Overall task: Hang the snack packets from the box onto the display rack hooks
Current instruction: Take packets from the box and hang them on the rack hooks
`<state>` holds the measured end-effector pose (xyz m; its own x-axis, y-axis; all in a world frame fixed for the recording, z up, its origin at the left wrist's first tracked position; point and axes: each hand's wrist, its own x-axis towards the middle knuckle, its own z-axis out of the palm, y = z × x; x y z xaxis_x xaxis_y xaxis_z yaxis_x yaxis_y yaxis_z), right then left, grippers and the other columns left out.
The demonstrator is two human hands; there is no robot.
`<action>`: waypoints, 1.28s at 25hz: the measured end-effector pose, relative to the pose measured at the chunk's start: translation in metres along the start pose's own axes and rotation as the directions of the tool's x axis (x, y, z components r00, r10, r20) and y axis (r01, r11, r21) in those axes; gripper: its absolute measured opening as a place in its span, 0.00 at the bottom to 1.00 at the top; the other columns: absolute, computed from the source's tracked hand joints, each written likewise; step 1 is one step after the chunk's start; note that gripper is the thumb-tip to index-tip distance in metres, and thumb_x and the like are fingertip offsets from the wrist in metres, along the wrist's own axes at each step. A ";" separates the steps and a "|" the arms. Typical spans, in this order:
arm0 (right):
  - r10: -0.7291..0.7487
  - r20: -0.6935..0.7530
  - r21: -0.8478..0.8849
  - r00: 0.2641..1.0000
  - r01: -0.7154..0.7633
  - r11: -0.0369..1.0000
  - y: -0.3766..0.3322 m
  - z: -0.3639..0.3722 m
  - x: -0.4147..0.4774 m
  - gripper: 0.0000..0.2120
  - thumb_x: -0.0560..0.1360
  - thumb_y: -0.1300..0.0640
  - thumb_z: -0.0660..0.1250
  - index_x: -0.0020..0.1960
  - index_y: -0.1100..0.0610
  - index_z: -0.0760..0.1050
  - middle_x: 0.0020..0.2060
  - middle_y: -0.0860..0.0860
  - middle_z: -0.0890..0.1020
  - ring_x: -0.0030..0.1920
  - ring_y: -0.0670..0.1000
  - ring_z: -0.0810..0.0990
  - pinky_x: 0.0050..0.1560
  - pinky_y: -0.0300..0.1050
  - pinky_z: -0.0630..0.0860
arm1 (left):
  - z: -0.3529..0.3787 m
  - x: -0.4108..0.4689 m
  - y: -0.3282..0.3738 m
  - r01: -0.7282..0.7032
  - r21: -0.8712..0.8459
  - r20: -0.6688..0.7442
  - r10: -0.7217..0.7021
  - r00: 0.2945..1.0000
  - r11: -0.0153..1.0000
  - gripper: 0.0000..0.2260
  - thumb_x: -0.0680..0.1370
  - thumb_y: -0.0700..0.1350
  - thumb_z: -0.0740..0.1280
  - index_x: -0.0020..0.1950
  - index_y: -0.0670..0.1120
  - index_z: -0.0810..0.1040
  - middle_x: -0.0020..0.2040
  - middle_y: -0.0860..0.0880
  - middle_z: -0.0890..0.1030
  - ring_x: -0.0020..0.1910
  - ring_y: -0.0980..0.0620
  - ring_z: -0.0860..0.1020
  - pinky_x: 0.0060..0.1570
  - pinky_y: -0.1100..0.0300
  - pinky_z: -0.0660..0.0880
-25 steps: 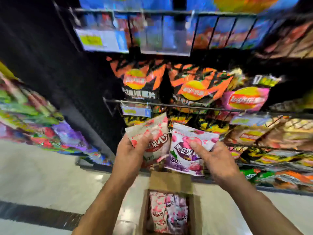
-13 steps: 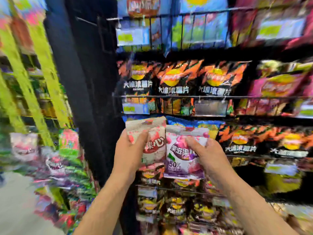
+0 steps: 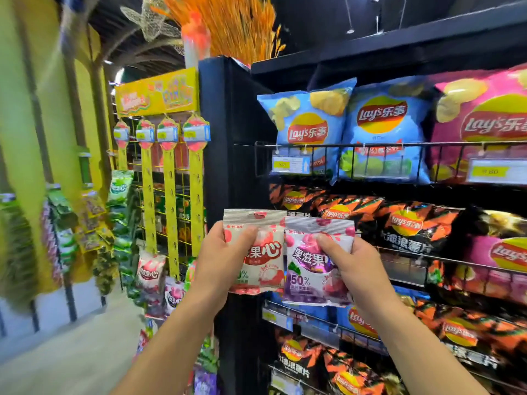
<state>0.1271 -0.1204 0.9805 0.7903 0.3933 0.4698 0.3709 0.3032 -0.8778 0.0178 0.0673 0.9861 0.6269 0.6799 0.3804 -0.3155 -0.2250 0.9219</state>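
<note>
Holding one packet per hand, side by side, edges touching or slightly overlapped at chest height in front of the black shelf end panel [image 3: 225, 138].

Left hand [image 3: 219, 263]: pinching the white-and-red glossy plastic snack packet [image 3: 268, 252], thumb flat on the front face, other fingers hidden behind.

Right hand [image 3: 359, 269]: same pinch on the white-and-purple glossy plastic snack packet [image 3: 308, 269], thumb on front, fingers wrapped round the back.

Both packets upright, long axis vertical, hang holes in the top seal above the thumbs and unobstructed.

Key geometry: yellow display rack with vertical hanging strips [image 3: 171, 195] sits left of and farther than both hands, past the end panel. Left hand nearer, so red packet likely goes first.

Matching packets [image 3: 149, 269] already hanging low on the rack, upper strip sections bare.

Hooks too blurred to make out.

Probably needs a reach left and away, no rotation, top hole leading.

Wire chip shelves [image 3: 370, 143] on the right not relevant. Box out of view.
</note>
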 end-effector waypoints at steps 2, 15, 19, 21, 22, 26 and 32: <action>0.016 0.059 0.055 0.998 -0.019 0.998 0.000 0.014 0.000 0.17 0.78 0.56 0.70 0.33 0.51 0.68 0.19 0.42 0.73 0.20 0.40 0.72 0.24 0.35 0.69 | -0.019 -0.012 0.006 0.020 0.030 -0.055 -0.019 0.998 0.999 0.09 0.80 0.49 0.72 0.56 0.47 0.79 0.47 0.46 0.89 0.44 0.45 0.88 0.48 0.39 0.85; 0.136 0.352 0.101 0.926 -0.182 0.978 0.026 0.149 -0.034 0.06 0.78 0.55 0.71 0.50 0.58 0.81 0.40 0.53 0.88 0.39 0.52 0.87 0.33 0.40 0.79 | -0.176 -0.070 0.016 0.090 0.154 -0.425 -0.017 0.905 0.984 0.06 0.80 0.47 0.72 0.55 0.48 0.80 0.46 0.46 0.89 0.43 0.47 0.88 0.45 0.44 0.86; 0.180 0.386 0.065 0.905 -0.221 0.973 0.027 0.206 -0.052 0.08 0.78 0.55 0.70 0.53 0.59 0.80 0.41 0.54 0.88 0.41 0.55 0.88 0.36 0.44 0.82 | -0.235 -0.067 0.014 0.075 0.141 -0.457 -0.002 0.889 0.987 0.06 0.80 0.49 0.72 0.54 0.49 0.80 0.45 0.48 0.88 0.43 0.48 0.88 0.47 0.41 0.85; 0.191 0.374 0.038 0.908 -0.220 0.975 0.027 0.235 -0.058 0.10 0.78 0.54 0.70 0.53 0.61 0.80 0.42 0.55 0.88 0.41 0.57 0.88 0.42 0.53 0.84 | -0.264 -0.061 0.012 0.073 0.140 -0.454 -0.001 0.891 0.987 0.06 0.80 0.50 0.72 0.54 0.49 0.80 0.45 0.48 0.88 0.43 0.49 0.88 0.47 0.42 0.85; 0.192 0.365 0.028 0.911 -0.217 0.976 0.026 0.250 -0.060 0.13 0.78 0.53 0.71 0.53 0.63 0.79 0.41 0.58 0.87 0.41 0.59 0.87 0.45 0.59 0.84 | -0.277 -0.058 0.012 0.072 0.142 -0.447 -0.001 0.895 0.987 0.07 0.80 0.50 0.72 0.54 0.49 0.80 0.45 0.48 0.88 0.43 0.49 0.88 0.48 0.43 0.85; 0.174 0.327 0.002 0.929 -0.185 0.983 0.025 0.324 -0.075 0.13 0.77 0.51 0.72 0.45 0.62 0.76 0.34 0.55 0.84 0.30 0.54 0.84 0.30 0.48 0.80 | -0.348 -0.042 0.009 0.067 0.137 -0.403 -0.006 0.915 0.988 0.07 0.80 0.50 0.72 0.54 0.48 0.79 0.47 0.47 0.88 0.45 0.49 0.87 0.47 0.45 0.85; 0.181 0.288 0.007 0.940 -0.191 0.982 0.036 0.408 -0.092 0.11 0.78 0.54 0.71 0.41 0.59 0.73 0.22 0.46 0.79 0.22 0.48 0.78 0.22 0.41 0.72 | -0.431 -0.024 -0.002 0.094 0.146 -0.350 -0.037 0.936 0.985 0.06 0.81 0.49 0.72 0.54 0.49 0.79 0.45 0.49 0.88 0.41 0.52 0.88 0.45 0.47 0.86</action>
<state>-0.1313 0.2083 0.9435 0.6696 0.6749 0.3102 0.2102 0.2284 -0.9506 -0.3038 0.3517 0.9438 0.3492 0.8890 0.2961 -0.1478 -0.2598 0.9543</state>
